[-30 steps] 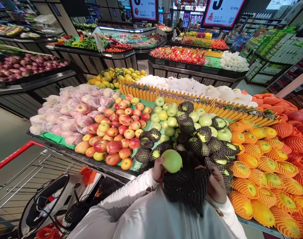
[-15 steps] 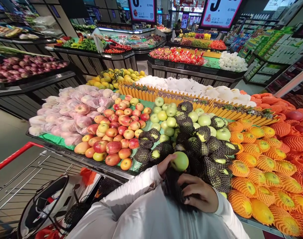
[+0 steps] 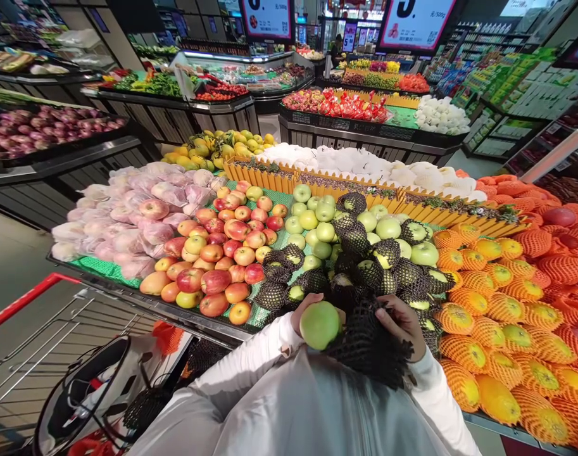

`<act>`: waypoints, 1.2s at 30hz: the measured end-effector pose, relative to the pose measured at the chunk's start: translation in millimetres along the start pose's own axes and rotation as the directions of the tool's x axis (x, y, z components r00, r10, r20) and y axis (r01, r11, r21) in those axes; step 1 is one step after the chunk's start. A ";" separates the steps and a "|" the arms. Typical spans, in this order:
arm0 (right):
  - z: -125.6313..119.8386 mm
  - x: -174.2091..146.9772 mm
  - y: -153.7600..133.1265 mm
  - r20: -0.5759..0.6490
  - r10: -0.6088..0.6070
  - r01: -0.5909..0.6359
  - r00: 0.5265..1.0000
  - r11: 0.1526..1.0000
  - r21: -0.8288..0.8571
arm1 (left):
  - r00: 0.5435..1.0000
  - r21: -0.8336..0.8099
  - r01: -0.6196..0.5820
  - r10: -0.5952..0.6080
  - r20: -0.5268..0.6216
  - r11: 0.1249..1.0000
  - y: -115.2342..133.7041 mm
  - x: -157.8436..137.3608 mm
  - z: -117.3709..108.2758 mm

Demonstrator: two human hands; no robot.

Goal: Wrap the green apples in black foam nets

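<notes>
Two at once: holding a round green apple (image 3: 320, 325) in left hand (image 3: 301, 309). Gripping black plastic-mesh netting (image 3: 370, 345), just right of the apple, in right hand (image 3: 406, 325).

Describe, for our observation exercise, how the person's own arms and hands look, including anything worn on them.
The left sleeve and right sleeve are long, whitish and loosely creased, ending near the wrists. The left hand and right hand are bare, with no gloves.

The apple (image 3: 320, 325) looked smooth and softly glossy to me, the net (image 3: 374, 347) rough, matt plastic, the sleeve (image 3: 251, 351) matt cloth, the handle (image 3: 18, 304) smooth plastic.
</notes>
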State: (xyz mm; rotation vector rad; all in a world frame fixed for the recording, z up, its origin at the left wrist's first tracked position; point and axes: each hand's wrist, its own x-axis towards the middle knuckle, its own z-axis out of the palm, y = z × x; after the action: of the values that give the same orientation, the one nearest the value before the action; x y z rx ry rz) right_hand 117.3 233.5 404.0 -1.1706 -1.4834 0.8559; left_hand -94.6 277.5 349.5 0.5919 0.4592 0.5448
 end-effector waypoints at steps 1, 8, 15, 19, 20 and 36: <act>-0.1 0.5 -1.2 -0.002 -0.013 0.013 1.000 1.000 0.004 | 0.996 0.000 0.058 -0.058 0.064 0.998 3.9 0.4 3.0; 14.8 5.5 -13.5 0.263 -0.202 0.193 0.943 0.979 0.062 | 0.995 -0.145 -0.089 0.081 -0.055 0.985 14.9 11.1 8.6; 29.7 5.4 -13.8 0.056 -0.262 0.267 0.963 0.956 -0.117 | 0.963 -0.044 -0.265 0.262 -0.071 0.963 9.9 2.5 26.1; 29.4 3.3 -11.7 -0.139 -0.237 0.215 0.962 0.964 -0.155 | 0.961 0.053 -0.277 0.276 0.029 0.959 5.7 -2.9 26.4; 29.4 3.9 -10.9 -0.158 -0.214 0.191 0.964 0.970 -0.148 | 0.961 0.093 -0.272 0.265 0.084 0.958 5.6 -4.9 25.7; 47.1 -12.0 22.7 -0.001 -0.056 0.056 0.998 0.997 0.052 | 0.927 0.243 -0.220 0.281 -0.250 0.945 -13.7 3.9 14.6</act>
State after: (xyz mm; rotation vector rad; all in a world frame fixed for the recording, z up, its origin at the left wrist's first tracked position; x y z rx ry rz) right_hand 77.1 230.9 368.6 -1.0860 -1.4786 0.8519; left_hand -79.0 264.4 350.7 0.7883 0.7235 0.8399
